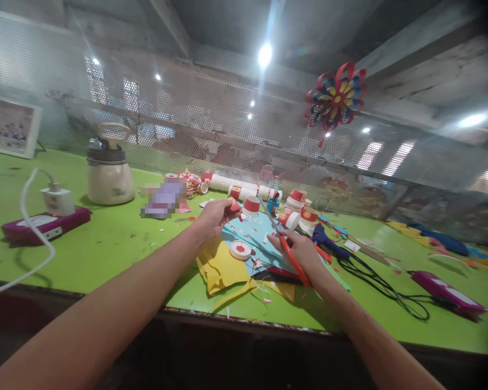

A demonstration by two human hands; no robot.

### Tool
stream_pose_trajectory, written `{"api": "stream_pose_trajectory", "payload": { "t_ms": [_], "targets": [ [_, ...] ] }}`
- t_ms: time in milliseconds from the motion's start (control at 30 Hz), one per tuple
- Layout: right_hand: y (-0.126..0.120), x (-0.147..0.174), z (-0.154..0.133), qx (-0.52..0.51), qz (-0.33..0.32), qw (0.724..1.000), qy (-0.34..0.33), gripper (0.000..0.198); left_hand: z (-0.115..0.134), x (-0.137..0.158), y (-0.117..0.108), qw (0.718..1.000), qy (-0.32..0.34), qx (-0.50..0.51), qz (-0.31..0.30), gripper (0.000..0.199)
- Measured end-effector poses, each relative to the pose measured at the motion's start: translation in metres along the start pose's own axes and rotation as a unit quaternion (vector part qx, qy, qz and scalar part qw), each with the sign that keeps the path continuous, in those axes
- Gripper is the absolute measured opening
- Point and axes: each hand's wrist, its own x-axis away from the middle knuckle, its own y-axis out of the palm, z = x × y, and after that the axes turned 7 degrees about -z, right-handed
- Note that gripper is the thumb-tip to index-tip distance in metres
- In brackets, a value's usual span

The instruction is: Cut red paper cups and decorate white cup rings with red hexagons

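My left hand (214, 218) pinches a small red piece (235, 205) that looks like cut paper, above the middle of the table. My right hand (303, 250) grips a pair of scissors (290, 257) with orange handles. The scissor blades point up and away, to the right of the red piece and apart from it. Below my hands lie light blue paper (244, 230) strewn with red and white scraps, and crumpled yellow paper (223, 270). A white ring with a red centre (240, 249) rests between them. Just beyond is a red and white paper cup (251, 206).
Stacked paper cups (296, 199) and a long white roll (228, 183) lie at the back. A blue glue gun (329, 241) with black cable is at right, near a purple power strip (447, 292). On the left are a kettle-like pot (109, 176) and another power strip (44, 225).
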Motion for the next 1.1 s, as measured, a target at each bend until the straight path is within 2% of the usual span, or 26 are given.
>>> {"api": "stream_pose_trajectory", "payload": {
  "t_ms": [167,300,367,467,633,867,1000,1100],
  "targets": [
    [-0.006,-0.018,0.014,0.004,-0.024,0.999,0.026,0.030,0.002,0.004,0.002,0.999,-0.021,-0.016,-0.037,0.033],
    [-0.014,-0.031,-0.003,-0.057,-0.026,0.998,-0.015,0.021,-0.001,0.010,0.008,0.997,-0.037,-0.030,-0.064,0.033],
    [-0.013,-0.037,-0.017,-0.095,-0.013,0.994,-0.051,0.030,-0.003,0.013,0.011,0.996,-0.033,-0.039,-0.069,0.033],
    [-0.003,-0.045,-0.035,-0.137,0.004,0.986,-0.094,0.037,-0.007,0.016,0.013,0.996,-0.016,-0.052,-0.067,0.030],
    [0.022,-0.048,-0.042,-0.166,0.017,0.979,-0.121,0.034,-0.012,0.018,0.017,0.996,0.016,-0.071,-0.052,0.002],
    [0.027,-0.044,-0.031,-0.212,0.059,0.970,-0.104,0.032,-0.011,0.027,0.026,0.993,0.016,-0.100,-0.063,0.009],
    [0.025,-0.043,-0.027,-0.247,0.074,0.961,-0.099,0.036,-0.009,0.025,0.021,0.988,-0.010,-0.145,-0.059,0.007],
    [0.024,-0.046,-0.023,-0.279,0.094,0.952,-0.084,0.036,-0.007,0.017,0.012,0.979,-0.028,-0.198,-0.042,0.026]
  ]
}}
